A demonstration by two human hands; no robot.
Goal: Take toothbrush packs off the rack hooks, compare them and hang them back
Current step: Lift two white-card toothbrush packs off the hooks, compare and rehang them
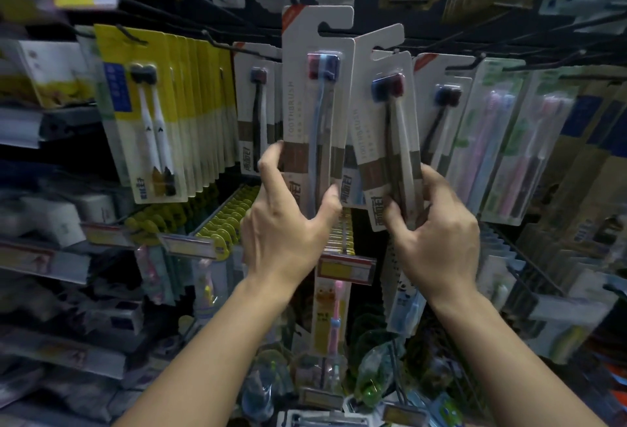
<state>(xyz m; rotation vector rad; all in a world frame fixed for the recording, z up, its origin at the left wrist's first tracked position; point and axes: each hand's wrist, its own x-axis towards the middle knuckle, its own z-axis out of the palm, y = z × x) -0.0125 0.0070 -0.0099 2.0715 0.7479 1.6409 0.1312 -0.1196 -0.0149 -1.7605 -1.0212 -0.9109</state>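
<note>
My left hand (288,219) grips the lower end of a white toothbrush pack (315,97) with red and blue brush heads, held upright in front of the rack. My right hand (437,233) grips the bottom of a second white pack (386,114) with blue and red heads, tilted slightly right. The two packs stand side by side, edges almost touching. Both hang-tabs are off the hooks. Behind them, matching white packs (258,104) hang on black rack hooks (237,48).
Yellow packs (152,111) hang in a row at left, clear pink and blue packs (509,141) at right. More packs hang above. Below, hooks with price tags (344,269) carry children's brushes. Shelves with boxes (47,219) sit at far left.
</note>
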